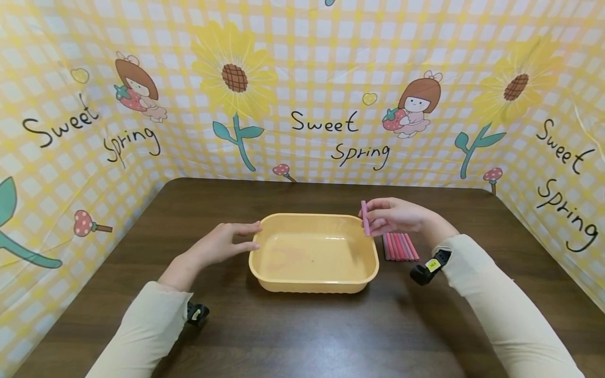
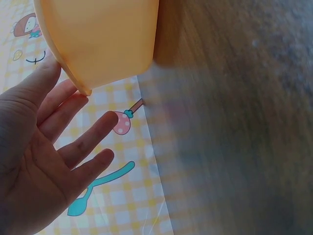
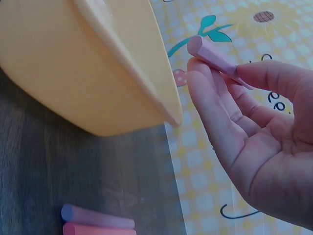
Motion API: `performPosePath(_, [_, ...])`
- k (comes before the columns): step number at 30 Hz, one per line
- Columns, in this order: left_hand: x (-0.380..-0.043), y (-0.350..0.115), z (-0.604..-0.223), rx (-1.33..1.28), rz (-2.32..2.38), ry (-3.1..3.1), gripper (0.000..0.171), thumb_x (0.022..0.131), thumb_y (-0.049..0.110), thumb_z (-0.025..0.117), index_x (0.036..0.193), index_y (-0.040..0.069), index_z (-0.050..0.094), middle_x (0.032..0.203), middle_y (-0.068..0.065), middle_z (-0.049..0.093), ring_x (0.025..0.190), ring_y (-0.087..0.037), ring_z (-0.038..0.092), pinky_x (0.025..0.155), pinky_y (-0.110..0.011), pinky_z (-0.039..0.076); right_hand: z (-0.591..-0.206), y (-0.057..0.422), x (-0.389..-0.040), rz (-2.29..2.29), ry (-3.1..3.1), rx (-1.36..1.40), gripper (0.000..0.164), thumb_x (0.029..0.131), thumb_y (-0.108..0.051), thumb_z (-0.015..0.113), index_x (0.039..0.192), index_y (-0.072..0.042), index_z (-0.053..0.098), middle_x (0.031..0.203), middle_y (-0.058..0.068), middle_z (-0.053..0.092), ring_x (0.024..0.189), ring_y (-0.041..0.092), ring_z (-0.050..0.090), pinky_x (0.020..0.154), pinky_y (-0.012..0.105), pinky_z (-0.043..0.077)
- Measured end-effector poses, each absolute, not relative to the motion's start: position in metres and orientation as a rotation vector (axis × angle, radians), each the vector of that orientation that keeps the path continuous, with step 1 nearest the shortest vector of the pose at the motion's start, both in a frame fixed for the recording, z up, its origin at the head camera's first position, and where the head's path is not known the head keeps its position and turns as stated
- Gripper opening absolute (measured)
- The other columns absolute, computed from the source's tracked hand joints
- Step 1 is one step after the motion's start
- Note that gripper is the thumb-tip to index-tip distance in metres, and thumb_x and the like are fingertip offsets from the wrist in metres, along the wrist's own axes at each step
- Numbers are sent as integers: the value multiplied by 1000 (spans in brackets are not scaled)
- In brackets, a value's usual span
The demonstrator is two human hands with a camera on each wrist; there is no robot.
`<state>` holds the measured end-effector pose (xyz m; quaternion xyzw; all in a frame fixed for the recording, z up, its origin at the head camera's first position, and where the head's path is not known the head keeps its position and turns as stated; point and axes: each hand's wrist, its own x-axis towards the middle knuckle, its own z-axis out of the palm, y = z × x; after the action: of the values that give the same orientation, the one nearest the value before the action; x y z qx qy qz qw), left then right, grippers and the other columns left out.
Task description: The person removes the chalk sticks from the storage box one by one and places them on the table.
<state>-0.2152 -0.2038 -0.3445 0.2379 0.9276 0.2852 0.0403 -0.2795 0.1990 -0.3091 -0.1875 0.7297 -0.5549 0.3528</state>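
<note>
A yellow plastic basin stands on the table. My left hand is at its left end, with fingertips touching the rim; in the left wrist view the hand has its fingers fairly straight and spread. At the basin's right back corner, my right hand pinches a lilac stick of chalk between thumb and fingertips. That chalk is held beside the rim in the right wrist view. Under the right hand, a row of several pink and purple chalk sticks lies on the table.
The dark wooden table carries the basin in its middle. A yellow checked cloth with printed flowers and lettering hangs around the back and both sides. Each wrist wears a small black camera, such as the one on the right.
</note>
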Motion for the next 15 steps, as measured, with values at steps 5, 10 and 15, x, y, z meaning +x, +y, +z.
performPosePath(5, [-216, -204, -345, 734, 868, 2847, 50, 87, 26, 65, 131, 4, 53, 140, -12, 47, 122, -35, 53, 101, -49, 44, -311, 212, -278, -1434, 1943, -469, 21, 98, -13, 46, 116, -1, 45, 100, 7, 63, 87, 13, 68, 83, 32, 57])
performPosePath(10, [-216, -204, -345, 727, 865, 2848, 50, 87, 26, 65, 131, 4, 53, 140, -12, 47, 121, -36, 54, 101, -50, 44, -313, 224, -277, -1450, 1962, -469, 21, 98, -15, 47, 115, -3, 48, 100, 2, 65, 87, 12, 68, 84, 35, 56])
performPosePath(15, [-216, -204, -346, 729, 868, 2852, 51, 87, 28, 65, 131, 5, 53, 140, -12, 47, 120, -36, 54, 101, -50, 44, -320, 238, -277, -1482, 1947, -484, 15, 99, -15, 45, 111, -10, 52, 99, -3, 66, 88, 11, 68, 86, 35, 56])
